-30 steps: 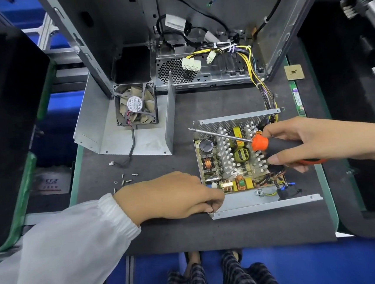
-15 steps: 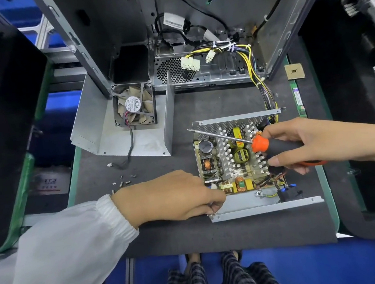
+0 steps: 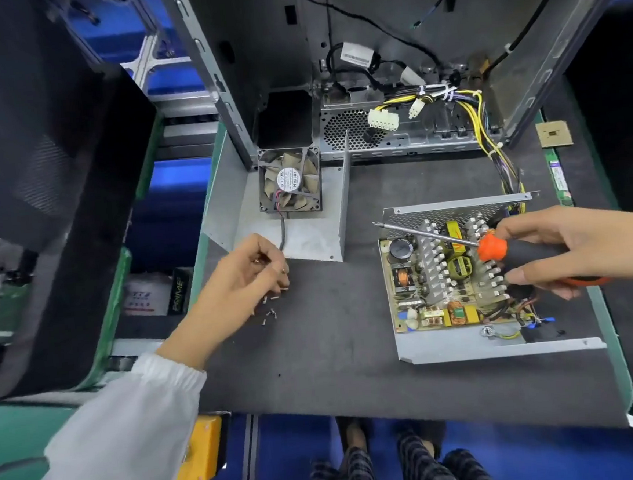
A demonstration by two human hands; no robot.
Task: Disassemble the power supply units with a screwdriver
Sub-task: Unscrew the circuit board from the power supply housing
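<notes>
Gripping the screwdriver by its black-and-orange handle, the right hand has its fingers curled round it above the open power supply, shaft pointing away to the left. Left of the power supply, the left hand hovers with fingers curled over about six loose screws; whether it pinches one, I cannot tell.

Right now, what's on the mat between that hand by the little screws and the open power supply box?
Nothing: the head view shows only bare dark mat between the left hand, over the loose screws, and the power supply.
</notes>
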